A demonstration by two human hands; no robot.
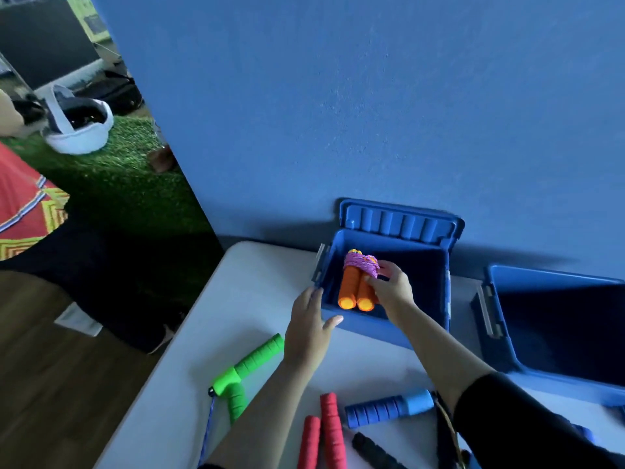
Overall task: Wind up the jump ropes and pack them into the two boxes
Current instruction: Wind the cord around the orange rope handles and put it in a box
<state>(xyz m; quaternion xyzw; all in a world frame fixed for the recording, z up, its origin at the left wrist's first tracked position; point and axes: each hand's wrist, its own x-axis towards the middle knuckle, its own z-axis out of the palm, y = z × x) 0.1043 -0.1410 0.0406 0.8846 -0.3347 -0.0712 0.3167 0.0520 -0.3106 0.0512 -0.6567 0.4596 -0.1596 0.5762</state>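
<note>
- Overhead, head view: right hand (392,287) grips the wound jump rope with orange foam handles and a pink cord wrap (358,282), fingers curled around the cord end. Bundle sits inside the open blue plastic box on the left (368,328), handle ends pointing toward the person; whether it touches the box floor I cannot tell.
- Left hand (309,330) with fingers straight and relaxed, resting against the near-left corner of that box, thumb on its front wall. Holds nothing; looks like it steadies the box.
- Box lid (400,221) stands open, leaning on the blue wall behind.
- Second blue plastic box (500,346) stands to the right, apart from the first. Interior dark; contents not readable.
- On the white table (257,282), near the person: green foam-handled rope (247,370) with a blue cord trailing off the edge, pair of red foam handles (324,431), blue foam handle (389,407), black handle (372,450). None of these looks wound.
- Handling judgement: bundle seems light; foam handles soft and grippy, not fragile. The cord wrap is the weak point and could slacken if let go carelessly. Best taken across both handles together, over the wrap, as it is held now.
- Task judgement: first rope being packed, several left to wind.
</note>
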